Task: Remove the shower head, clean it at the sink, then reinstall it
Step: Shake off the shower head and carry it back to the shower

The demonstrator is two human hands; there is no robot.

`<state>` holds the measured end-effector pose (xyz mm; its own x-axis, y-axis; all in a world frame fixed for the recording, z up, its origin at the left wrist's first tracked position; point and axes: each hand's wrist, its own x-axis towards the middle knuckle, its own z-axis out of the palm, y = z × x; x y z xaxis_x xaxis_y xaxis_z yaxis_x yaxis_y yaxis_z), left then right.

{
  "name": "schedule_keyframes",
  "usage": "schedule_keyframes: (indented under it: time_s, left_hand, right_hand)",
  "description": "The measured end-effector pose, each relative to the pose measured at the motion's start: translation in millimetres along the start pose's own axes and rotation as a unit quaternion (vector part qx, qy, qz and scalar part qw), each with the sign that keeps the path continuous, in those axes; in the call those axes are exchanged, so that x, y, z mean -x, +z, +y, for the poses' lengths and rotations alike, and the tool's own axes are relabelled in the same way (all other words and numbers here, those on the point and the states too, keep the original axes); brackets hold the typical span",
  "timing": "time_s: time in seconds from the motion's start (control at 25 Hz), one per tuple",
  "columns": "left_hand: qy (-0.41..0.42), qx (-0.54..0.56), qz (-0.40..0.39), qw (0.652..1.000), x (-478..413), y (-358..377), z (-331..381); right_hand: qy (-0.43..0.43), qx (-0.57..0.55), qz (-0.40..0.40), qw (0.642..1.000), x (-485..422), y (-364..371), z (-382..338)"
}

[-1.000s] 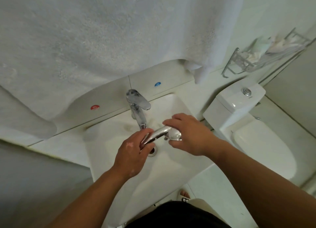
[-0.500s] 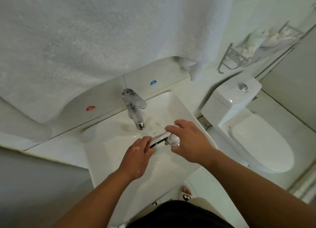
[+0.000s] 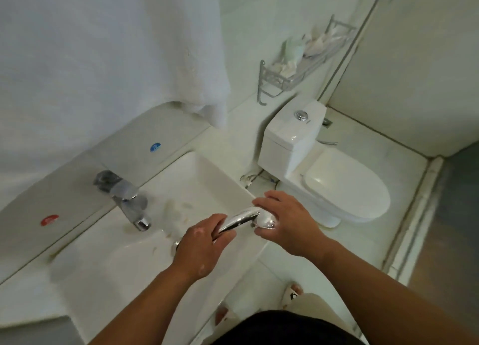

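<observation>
A chrome shower head (image 3: 245,218) is held over the right edge of the white sink (image 3: 124,272). My left hand (image 3: 201,246) grips its handle from below. My right hand (image 3: 287,223) wraps over the round spray end, fingers curled around it. The chrome faucet (image 3: 127,202) stands at the back left of the basin, well apart from the shower head. No water stream is visible. The drain (image 3: 176,245) peeks out just left of my left hand.
A white towel (image 3: 108,59) hangs above the sink. A white toilet (image 3: 324,173) stands to the right, with a wire shelf (image 3: 293,70) of toiletries on the wall above it. Red (image 3: 49,220) and blue (image 3: 155,147) stickers mark the ledge behind the faucet. Slippered feet show below.
Both hands carried the shower head rightward from under the faucet to the sink's right edge. The view swung right, so the toilet and floor take up more of it.
</observation>
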<state>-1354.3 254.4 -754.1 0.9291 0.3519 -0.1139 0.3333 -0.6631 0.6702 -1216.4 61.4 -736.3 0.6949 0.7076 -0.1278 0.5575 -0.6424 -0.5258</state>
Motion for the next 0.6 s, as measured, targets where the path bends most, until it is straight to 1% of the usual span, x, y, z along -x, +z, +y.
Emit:
schedule_keyframes:
  time_s: [0.16,0.28,0.36,0.44,0.48,0.52,0.6]
  left_hand:
    - [0.082,-0.018,-0.057,0.995,-52,44,88]
    - [0.11,-0.013,-0.11,0.988,-94,88,157]
    - [0.107,0.015,-0.157,0.982,-123,127,213]
    - [0.052,0.104,-0.239,0.964,-146,169,274]
    - [0.01,0.155,-0.285,0.946,-156,189,302]
    - [-0.032,0.189,-0.326,0.926,-165,207,328]
    - [-0.096,0.215,-0.388,0.891,-180,238,367]
  right_hand:
    - [0.068,-0.044,0.05,0.995,28,-60,82]
    - [0.105,-0.097,0.1,0.985,56,-117,148]
    - [0.131,-0.166,0.159,0.964,79,-161,201]
    - [0.178,-0.251,0.219,0.926,99,-204,260]
    - [0.203,-0.281,0.241,0.907,106,-223,288]
    - [0.225,-0.299,0.258,0.891,110,-239,315]
    - [0.268,-0.309,0.272,0.871,112,-265,358]
